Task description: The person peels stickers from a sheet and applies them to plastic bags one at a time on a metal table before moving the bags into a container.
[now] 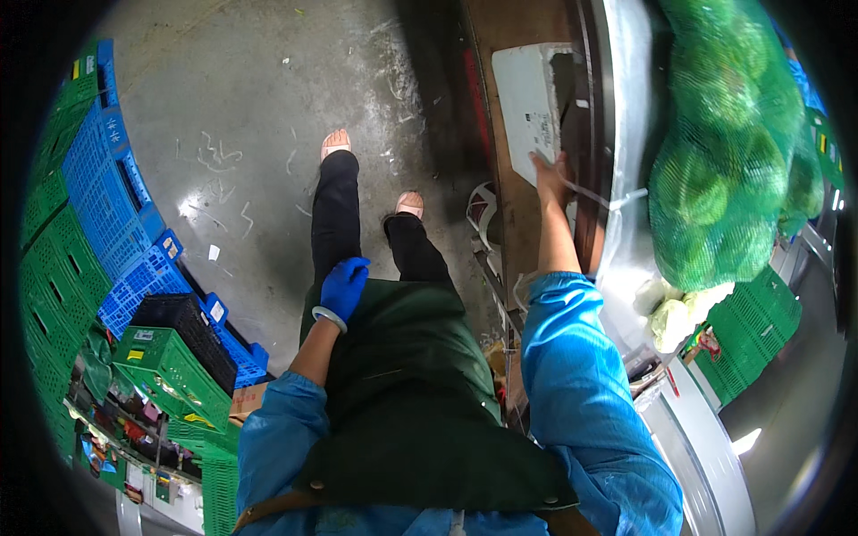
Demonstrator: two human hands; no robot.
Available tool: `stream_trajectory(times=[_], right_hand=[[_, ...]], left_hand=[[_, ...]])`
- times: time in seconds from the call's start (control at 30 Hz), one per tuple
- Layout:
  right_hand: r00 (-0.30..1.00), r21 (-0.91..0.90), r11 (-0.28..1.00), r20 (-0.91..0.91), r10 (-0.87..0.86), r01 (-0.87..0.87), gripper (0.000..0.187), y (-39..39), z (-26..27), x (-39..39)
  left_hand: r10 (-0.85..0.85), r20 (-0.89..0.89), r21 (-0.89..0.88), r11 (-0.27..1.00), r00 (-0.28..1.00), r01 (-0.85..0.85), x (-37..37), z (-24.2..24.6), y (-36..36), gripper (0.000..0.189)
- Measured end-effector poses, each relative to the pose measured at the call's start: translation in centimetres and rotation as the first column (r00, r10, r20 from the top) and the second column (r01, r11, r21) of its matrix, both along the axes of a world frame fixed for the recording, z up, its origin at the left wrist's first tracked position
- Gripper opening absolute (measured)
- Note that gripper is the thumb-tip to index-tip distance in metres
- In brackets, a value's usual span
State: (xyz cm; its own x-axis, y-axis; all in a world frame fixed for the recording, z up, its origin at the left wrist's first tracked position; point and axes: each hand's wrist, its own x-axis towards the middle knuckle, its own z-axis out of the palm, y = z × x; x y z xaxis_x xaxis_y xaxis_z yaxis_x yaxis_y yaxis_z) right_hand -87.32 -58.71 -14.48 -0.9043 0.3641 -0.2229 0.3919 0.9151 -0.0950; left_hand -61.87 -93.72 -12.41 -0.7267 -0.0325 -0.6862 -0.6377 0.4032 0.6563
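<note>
My right hand (552, 179), bare, reaches onto the brown shelf (516, 214) under the metal counter. It grips the near end of a white box (526, 110), thumb on the top face and fingers at the right edge. The box bears printed writing, and a dark opening shows along its right side. My left hand (344, 288), in a blue glove with a white band at the wrist, hangs before my dark green apron (402, 375). Its fingers are curled and nothing shows in them; the palm is hidden.
Cabbage-like green heads in a green mesh bag (727, 161) lie on the metal counter (627, 134). Blue pallets (110, 181), green crates (64, 268) and a black crate (184, 335) line the left. Scraps litter the concrete floor (248, 100). A round striped object (482, 211) sits by the shelf.
</note>
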Motion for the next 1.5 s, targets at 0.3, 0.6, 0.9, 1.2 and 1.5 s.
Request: stream_trajectory(times=[0.3,0.6,0.9,1.2,1.5], right_hand=[[0.970,-0.317,0.928,0.199,-0.137,0.196,0.035,-7.2,3.3,-2.5],[0.991,-0.602,0.792,0.129,-0.027,0.100,0.048,-13.1,2.8,0.7],[0.993,0.308,0.947,0.050,-0.111,0.090,0.071,-3.5,-2.2,-4.1],[0.990,0.080,0.988,-0.046,0.135,-0.131,0.026,-0.9,-1.8,-5.5],[0.940,-0.116,0.971,-0.298,0.166,-0.208,0.023,-6.1,6.3,-1.0]], left_hand=[[-0.271,0.083,-0.115,0.953,0.959,0.279,-1.0,-2.1,-2.4,0.018],[-0.204,0.194,-0.015,0.977,0.960,0.210,-4.8,-2.7,-3.1,0.020],[-0.225,0.104,-0.006,0.974,0.969,0.227,-5.2,-3.8,-3.6,0.018],[-0.269,0.161,-0.007,0.962,0.950,0.273,-6.4,-3.2,-2.8,0.018],[0.035,-0.216,0.551,0.829,0.976,0.092,-19.4,5.9,6.0,0.031]])
